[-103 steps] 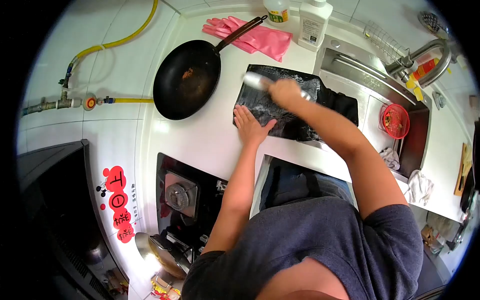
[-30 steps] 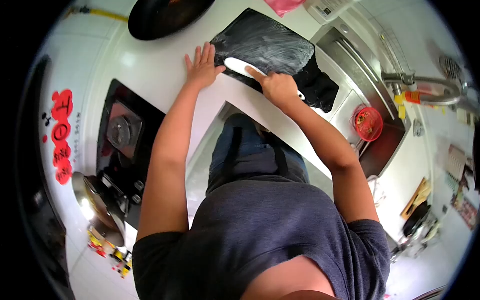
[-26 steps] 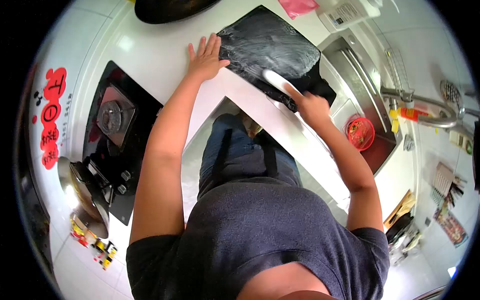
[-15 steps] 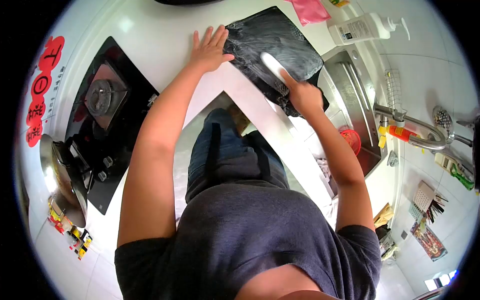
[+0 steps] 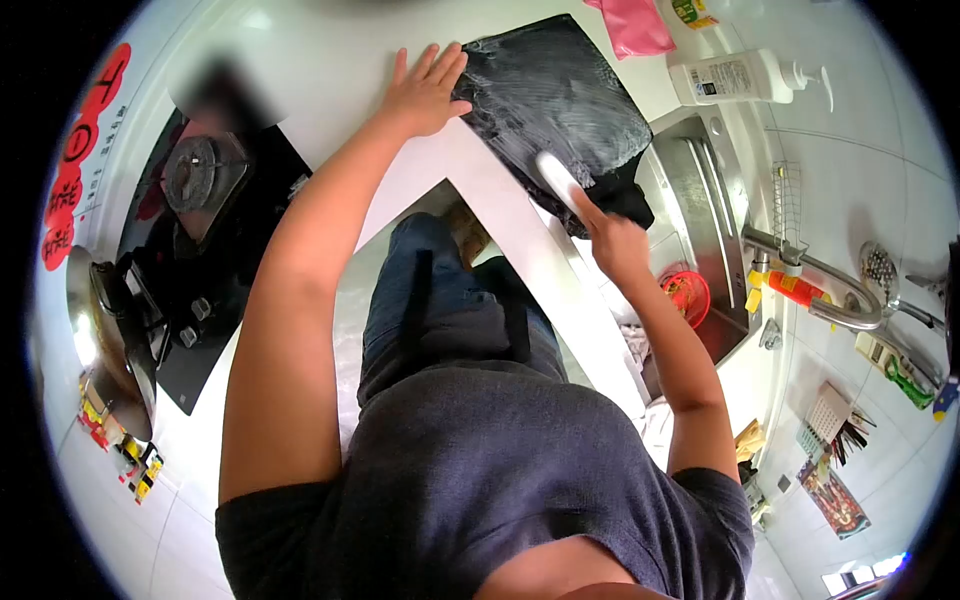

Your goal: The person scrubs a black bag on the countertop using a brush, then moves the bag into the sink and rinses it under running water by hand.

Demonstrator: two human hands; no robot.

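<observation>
A black cloth-like sheet point(image 5: 560, 90) with whitish, foamy streaks lies on the white counter, its lower right part bunched near the sink. My left hand point(image 5: 424, 95) is flat with fingers spread, at the sheet's left edge. In my right hand point(image 5: 615, 245) is a white-backed brush point(image 5: 560, 180), held with the fingers wrapped round it and one finger along its back. The brush rests on the sheet's lower part; its bristles are mostly hidden.
Right of the sheet is a steel sink point(image 5: 700, 200) with a red basket point(image 5: 688, 297) and a faucet point(image 5: 840, 290). A pump bottle point(image 5: 735, 78) and pink gloves point(image 5: 637, 25) are behind. At left are a black stove point(image 5: 190, 250) and a lidded pan point(image 5: 110, 340).
The view has turned and shifted, and the black wok has left it. My right hand has moved the brush over the sheet's lower part. My left hand stays at the left edge.
</observation>
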